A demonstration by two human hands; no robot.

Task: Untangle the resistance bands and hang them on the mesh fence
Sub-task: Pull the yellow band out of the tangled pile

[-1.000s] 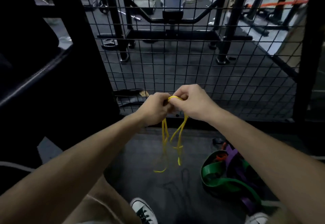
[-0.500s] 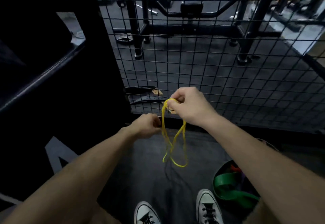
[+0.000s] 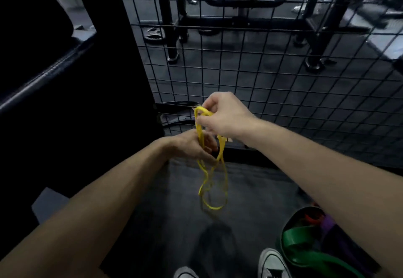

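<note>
A thin yellow resistance band hangs in twisted loops in front of the black mesh fence. My right hand pinches its top loop, higher up. My left hand sits just below, with fingers closed around the band's strands. The loose lower loops dangle above the dark floor mat. A heap of other bands, green, purple and red, lies on the floor at the lower right, partly hidden by my right forearm.
A wide black post stands at the fence's left. Gym rack frames and a weight plate lie beyond the mesh. My two white shoes are at the bottom edge, next to the band heap.
My hands have come apart vertically: the right stayed up holding the top loop while the left dropped lower and took hold of the strands. The view tilted downward.
</note>
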